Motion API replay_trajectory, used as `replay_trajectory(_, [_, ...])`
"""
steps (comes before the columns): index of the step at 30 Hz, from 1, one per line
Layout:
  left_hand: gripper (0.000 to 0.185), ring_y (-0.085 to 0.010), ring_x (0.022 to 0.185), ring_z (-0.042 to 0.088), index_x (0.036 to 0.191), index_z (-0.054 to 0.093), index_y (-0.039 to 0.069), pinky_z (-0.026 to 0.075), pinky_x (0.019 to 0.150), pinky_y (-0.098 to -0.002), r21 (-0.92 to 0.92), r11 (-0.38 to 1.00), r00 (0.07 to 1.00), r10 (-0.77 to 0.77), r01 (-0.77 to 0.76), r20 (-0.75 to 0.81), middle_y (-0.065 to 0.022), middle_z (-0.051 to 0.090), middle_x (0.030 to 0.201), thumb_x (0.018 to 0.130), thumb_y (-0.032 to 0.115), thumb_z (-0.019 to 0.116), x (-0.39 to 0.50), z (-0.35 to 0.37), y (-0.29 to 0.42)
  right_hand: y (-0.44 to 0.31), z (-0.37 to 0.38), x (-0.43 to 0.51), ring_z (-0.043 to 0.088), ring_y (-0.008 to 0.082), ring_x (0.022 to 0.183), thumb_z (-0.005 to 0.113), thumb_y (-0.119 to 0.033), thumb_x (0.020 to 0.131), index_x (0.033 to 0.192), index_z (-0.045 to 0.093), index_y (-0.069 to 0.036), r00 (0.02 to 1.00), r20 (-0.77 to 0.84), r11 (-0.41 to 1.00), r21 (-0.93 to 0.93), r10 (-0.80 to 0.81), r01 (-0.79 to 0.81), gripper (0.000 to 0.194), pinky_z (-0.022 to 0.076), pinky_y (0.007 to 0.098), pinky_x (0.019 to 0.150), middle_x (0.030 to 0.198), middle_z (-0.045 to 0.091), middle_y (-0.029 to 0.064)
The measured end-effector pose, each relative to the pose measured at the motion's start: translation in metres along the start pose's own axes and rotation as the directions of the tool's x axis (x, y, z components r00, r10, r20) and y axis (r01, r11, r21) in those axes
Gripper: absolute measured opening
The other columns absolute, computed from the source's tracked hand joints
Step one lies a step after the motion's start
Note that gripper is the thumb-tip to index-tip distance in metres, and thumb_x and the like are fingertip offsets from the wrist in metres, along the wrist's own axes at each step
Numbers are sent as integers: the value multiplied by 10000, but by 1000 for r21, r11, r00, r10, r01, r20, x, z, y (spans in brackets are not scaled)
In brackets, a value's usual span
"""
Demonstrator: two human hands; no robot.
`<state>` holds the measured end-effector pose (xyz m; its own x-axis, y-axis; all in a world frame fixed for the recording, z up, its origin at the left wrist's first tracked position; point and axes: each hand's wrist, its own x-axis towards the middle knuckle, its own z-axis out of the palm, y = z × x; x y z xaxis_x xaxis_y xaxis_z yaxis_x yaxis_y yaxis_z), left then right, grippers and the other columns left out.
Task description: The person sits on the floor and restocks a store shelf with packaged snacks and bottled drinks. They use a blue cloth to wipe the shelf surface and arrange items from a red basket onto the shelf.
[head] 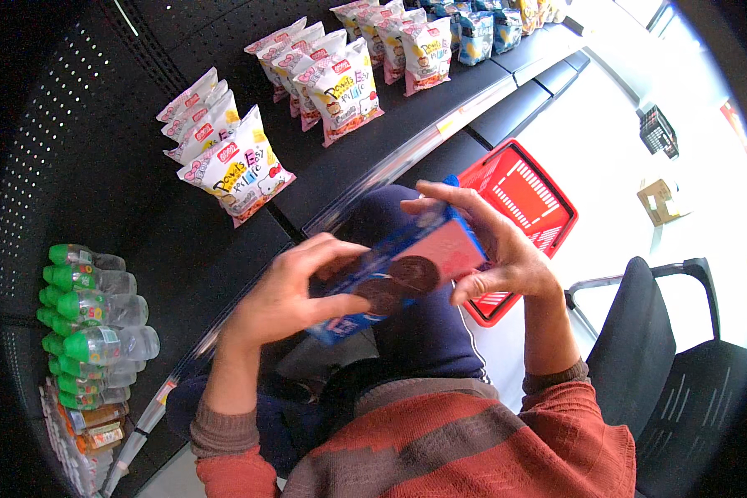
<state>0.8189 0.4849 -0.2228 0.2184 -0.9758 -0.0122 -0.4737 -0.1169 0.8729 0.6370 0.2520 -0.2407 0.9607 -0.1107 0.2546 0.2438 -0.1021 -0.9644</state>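
Observation:
A blue and pink biscuit box [446, 248] with pictures of dark sandwich cookies is held tilted above my lap, slightly blurred. My left hand [299, 292] grips its lower left end, thumb across the printed face. Around the upper right end curl the fingers of my right hand [501, 246], with the thumb beside the box's lower edge. Behind my right hand is a red plastic shopping basket [563, 227], partly covered by the hand and my leg.
White-and-pink snack bags [239, 171] stand in rows on a black shelf [324, 177], with blue packets [476, 37] farther along. Green-capped plastic bottles [103, 305] are grouped at left. A black chair [635, 348] is at right. Beyond it are a cardboard box [657, 202] and black crate [658, 131].

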Motion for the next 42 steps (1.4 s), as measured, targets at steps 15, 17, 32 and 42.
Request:
replay_trajectory(15, [278,-145,1014,652,1218,612,-11,518,916,-286,-377,912,913,-284,163,-291,-104,682,1095,981,134,610,-38,-12,-43,54,-115,-74,641,132,734,869,-352,753,1027,603,15,503,-864,744,-360,-37,-563,530,532,273,671,857,682,92])
replay_trajectory(17, [259,-141,985,660,1199,622,-10,525,891,-279,-363,907,893,-330,211,-307,-96,691,1066,984,134,606,-49,-12,-51,96,-118,-78,632,147,742,884,-376,724,1011,590,-2,504,-860,679,-418,-82,-604,556,531,305,679,856,666,77])
replay_trajectory(32, [251,-129,937,669,1171,651,12,514,820,-260,-378,880,819,-430,286,-379,-75,708,1025,982,173,611,-76,-7,-72,233,-101,-62,642,377,1000,821,-587,679,1088,551,8,566,-803,264,-513,188,-817,770,497,477,860,1084,647,236])
replay_trajectory(42, [249,-134,937,671,1171,651,9,521,829,-259,-370,889,823,-411,269,-391,-88,708,1027,987,167,597,-75,-6,-75,234,-110,-91,595,366,1128,801,-553,714,1294,536,-39,616,-736,146,-602,279,-785,819,470,487,945,1197,635,212])
